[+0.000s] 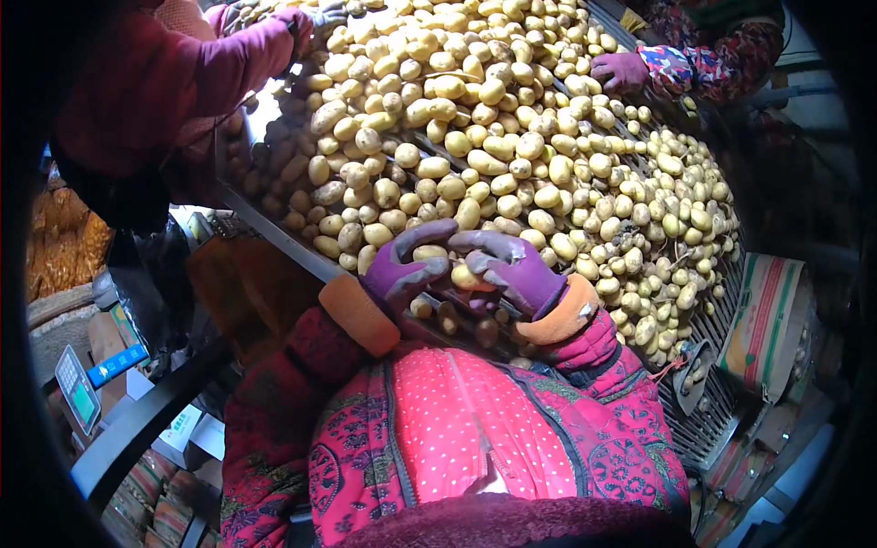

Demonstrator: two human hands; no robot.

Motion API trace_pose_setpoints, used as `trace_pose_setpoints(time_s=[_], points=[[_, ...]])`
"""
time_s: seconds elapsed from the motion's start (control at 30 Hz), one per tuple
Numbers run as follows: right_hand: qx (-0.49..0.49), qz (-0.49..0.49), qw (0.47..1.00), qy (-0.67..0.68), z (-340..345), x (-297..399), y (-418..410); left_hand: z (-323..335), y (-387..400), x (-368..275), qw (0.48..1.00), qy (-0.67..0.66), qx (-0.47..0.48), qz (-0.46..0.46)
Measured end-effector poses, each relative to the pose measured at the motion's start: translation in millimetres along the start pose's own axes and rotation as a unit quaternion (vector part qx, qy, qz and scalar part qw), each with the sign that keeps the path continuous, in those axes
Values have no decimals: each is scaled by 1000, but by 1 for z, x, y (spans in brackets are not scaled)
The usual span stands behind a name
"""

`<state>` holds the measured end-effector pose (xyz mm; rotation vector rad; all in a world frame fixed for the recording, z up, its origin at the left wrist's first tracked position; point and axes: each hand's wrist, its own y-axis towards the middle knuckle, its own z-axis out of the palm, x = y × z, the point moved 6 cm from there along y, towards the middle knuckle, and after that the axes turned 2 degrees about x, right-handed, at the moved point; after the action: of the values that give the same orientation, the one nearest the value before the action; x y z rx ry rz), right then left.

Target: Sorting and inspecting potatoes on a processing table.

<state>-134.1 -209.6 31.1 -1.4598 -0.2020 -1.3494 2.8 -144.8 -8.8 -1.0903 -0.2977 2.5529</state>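
Observation:
A large heap of potatoes (pixel 479 144) covers a slatted metal sorting table (pixel 712 363) in front of me. Both my hands wear purple gloves with greyish, dirty fingers, above the heap's near edge. My left hand (pixel 411 264) curls around a potato (pixel 430 253), thumb and fingers on either side of it. Close beside it, my right hand (pixel 510 267) has its fingers on another potato (pixel 467 277). The fingertips of the two hands nearly meet. Below them, a few potatoes lie in shadow against the table's near side.
A co-worker's gloved hand (pixel 329 14) reaches in at upper left, another's purple-gloved hand (pixel 620 72) at upper right. The table's metal rim (pixel 274 233) runs along the left. A striped carton (pixel 760 325) stands at right; a scale display (pixel 79 390) and a curved dark bar (pixel 151 418) are at lower left.

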Motion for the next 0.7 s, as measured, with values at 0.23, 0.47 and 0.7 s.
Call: trace_pose_setpoints(time_s=[0.23,0.47,0.7], points=[[-81,-47,983,155,-16,11,-20,1,21,-5,980,150,97,92],[-77,-62,965,242,-17,-1,-33,13,12,-5,993,90,82,-4],[-121,-63,966,220,0,3,-45,22,-7,-10,992,110,62,28]])
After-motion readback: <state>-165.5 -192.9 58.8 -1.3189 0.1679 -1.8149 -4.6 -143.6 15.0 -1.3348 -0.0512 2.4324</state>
